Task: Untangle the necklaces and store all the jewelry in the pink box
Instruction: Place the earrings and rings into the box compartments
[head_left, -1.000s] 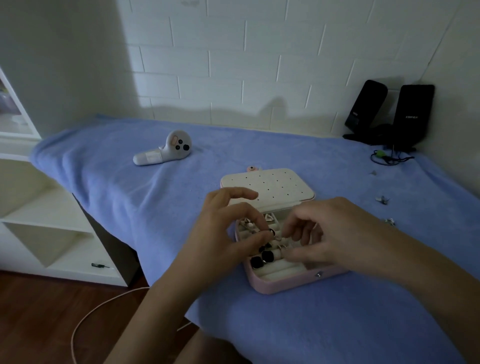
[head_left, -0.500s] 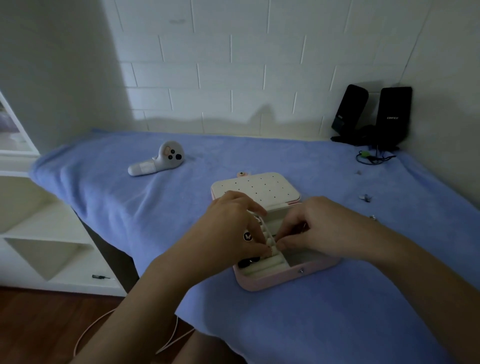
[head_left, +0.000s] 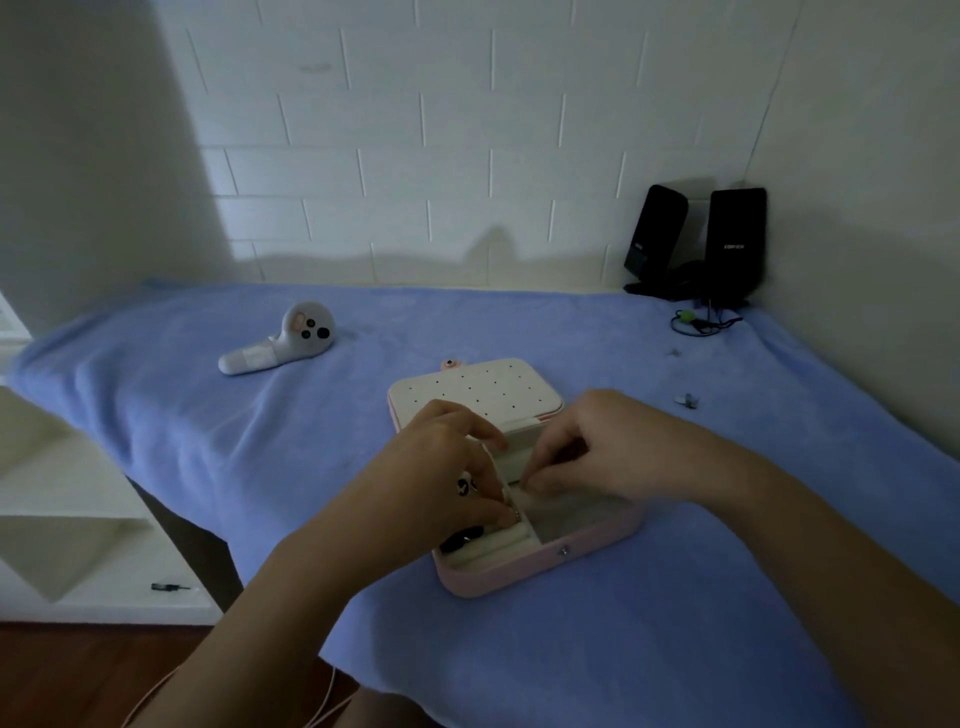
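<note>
The pink box (head_left: 524, 574) lies open in the middle of the blue cloth, its white perforated lid (head_left: 475, 392) folded back. My left hand (head_left: 436, 488) curls over the cream ring rolls on the box's left side and pinches a small gold ring (head_left: 517, 516) at the rolls. A black-and-white ring (head_left: 466, 486) shows beside its fingers, and dark jewelry (head_left: 460, 540) sits in the front rolls. My right hand (head_left: 597, 452) reaches in from the right, fingers curled, tips at the divider; what they hold is hidden. Two small loose pieces (head_left: 687, 400) lie on the cloth at the right.
A white handheld controller (head_left: 280, 343) lies at the back left of the cloth. Two black speakers (head_left: 696, 244) and a coiled cable (head_left: 696, 323) stand in the back right corner. White shelves (head_left: 62, 525) stand left of the table, above a wooden floor.
The view has tilted up a little. Both hands stay over the box; the left hand has slid toward the front rolls, and the right fingertips have closed in beside it.
</note>
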